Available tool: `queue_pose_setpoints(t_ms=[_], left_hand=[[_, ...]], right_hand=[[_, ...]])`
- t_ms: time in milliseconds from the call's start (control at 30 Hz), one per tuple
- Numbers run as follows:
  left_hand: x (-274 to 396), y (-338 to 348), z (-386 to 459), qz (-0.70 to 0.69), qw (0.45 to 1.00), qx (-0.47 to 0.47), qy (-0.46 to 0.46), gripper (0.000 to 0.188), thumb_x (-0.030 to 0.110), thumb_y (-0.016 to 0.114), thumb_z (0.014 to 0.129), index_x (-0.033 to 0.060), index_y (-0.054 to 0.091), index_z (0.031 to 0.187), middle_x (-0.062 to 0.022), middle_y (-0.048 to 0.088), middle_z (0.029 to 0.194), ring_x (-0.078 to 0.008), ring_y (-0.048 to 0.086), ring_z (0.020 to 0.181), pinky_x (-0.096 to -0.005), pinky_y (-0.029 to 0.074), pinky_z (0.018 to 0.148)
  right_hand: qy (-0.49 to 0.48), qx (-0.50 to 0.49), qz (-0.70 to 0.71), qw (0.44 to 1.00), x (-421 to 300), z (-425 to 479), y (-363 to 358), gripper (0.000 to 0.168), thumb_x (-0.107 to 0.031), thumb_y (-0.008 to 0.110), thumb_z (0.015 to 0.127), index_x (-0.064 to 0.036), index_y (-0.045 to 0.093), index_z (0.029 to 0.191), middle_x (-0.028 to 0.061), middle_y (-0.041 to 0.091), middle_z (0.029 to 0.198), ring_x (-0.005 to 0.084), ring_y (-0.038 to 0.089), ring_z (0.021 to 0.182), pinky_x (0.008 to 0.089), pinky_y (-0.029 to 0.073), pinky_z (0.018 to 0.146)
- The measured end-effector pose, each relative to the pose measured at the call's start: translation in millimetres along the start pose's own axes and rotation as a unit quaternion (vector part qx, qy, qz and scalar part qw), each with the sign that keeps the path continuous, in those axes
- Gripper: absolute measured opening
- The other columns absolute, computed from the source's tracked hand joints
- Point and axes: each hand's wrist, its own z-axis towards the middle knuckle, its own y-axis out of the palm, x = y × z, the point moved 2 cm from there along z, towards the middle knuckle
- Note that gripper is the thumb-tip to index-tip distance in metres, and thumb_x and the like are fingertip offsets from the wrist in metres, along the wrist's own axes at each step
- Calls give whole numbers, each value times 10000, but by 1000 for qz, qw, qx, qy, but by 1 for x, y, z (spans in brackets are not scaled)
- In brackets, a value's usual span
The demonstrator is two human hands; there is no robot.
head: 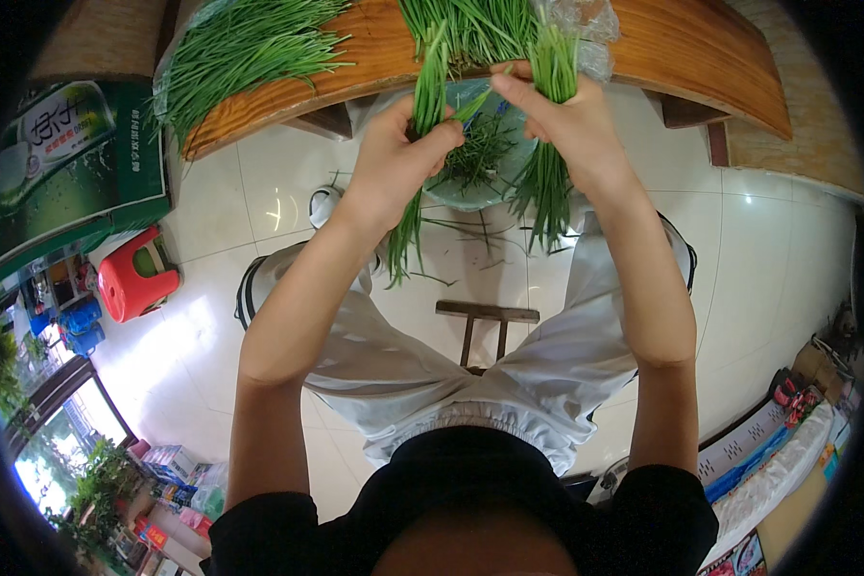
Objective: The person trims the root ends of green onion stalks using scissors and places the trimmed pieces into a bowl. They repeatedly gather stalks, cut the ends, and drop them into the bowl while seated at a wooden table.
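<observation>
My left hand (pixel 392 155) grips a thin bunch of green garlic chives (pixel 430 83), pale ends up and dark leaf tips hanging. In my right hand (pixel 583 129) is a thicker bunch (pixel 554 65), also with its pale ends upward. A short strand (pixel 475 106) slants between the two hands, near the left thumb and the right fingertips. Below them, a translucent greenish basin (pixel 468 200) holds loose green scraps (pixel 481 147). Just beyond my hands, a pile of chives (pixel 475 36) lies on the wooden table (pixel 691 57).
Another large chive pile (pixel 252 57) covers the table's left end, partly on plastic. A crumpled clear bag (pixel 594 61) lies right of the middle pile. Stray bits (pixel 486 234) litter the tiled floor. A red stool (pixel 126 281) and a green carton (pixel 79 165) stand left.
</observation>
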Motion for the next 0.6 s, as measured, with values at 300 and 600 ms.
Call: queue_pose_setpoints(t_ms=[300, 600], left_hand=[[5, -1, 2, 163, 972, 47, 165, 101, 69, 629, 806, 12, 592, 881, 11, 580, 748, -38, 479, 653, -191, 362, 558], [8, -9, 0, 132, 974, 132, 127, 129, 73, 658, 743, -7, 578, 805, 6, 567, 682, -57, 467, 613, -218, 400, 572]], right_hand=[[3, 30, 86, 996, 5, 5, -5, 214, -202, 723, 773, -24, 645, 861, -11, 547, 655, 74, 459, 532, 234, 395, 501], [42, 49, 22, 998, 6, 7, -11, 242, -217, 725, 778, 0, 639, 845, 12, 601, 723, 76, 461, 538, 241, 406, 507]])
